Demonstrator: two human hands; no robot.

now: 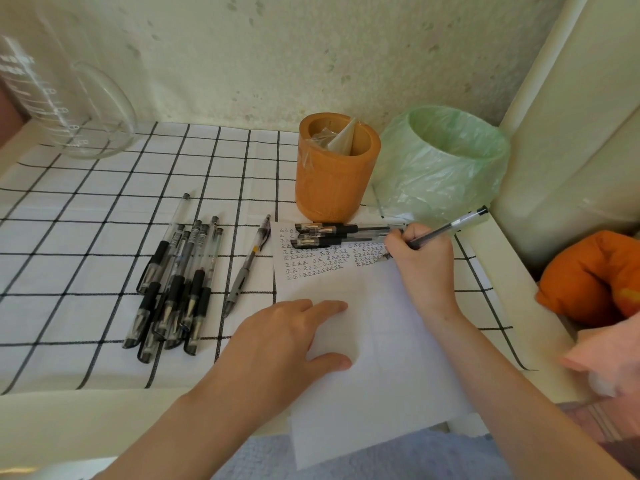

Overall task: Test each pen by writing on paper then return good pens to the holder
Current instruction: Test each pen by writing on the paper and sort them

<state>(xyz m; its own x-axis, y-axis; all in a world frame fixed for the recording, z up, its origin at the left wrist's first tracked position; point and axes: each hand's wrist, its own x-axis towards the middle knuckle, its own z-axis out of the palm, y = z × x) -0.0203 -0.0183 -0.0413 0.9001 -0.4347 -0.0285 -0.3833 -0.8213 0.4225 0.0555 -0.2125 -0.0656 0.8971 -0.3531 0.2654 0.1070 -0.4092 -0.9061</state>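
Partway, I'd guess: right hand [420, 261] grips a pen [450, 226], tip on the paper [381, 358] among rows of marks [322, 263]; left hand [287, 341] lies flat on it. No pens show in the holder [334, 181]; a pile [176, 289] waits alongside.

Pale cream wall [277, 46] w/ rough texture & faint leaf-like marks fills top of frame. Below it a white table [69, 420], covered by white cloth [86, 202] w/ black grid. Right edge: cream padded upright panel [588, 116], orange cushion [588, 275] beneath it. Upper left: clear glass jug [69, 109] w/ printed scale, blurred. Light soft, even, slightly greenish.
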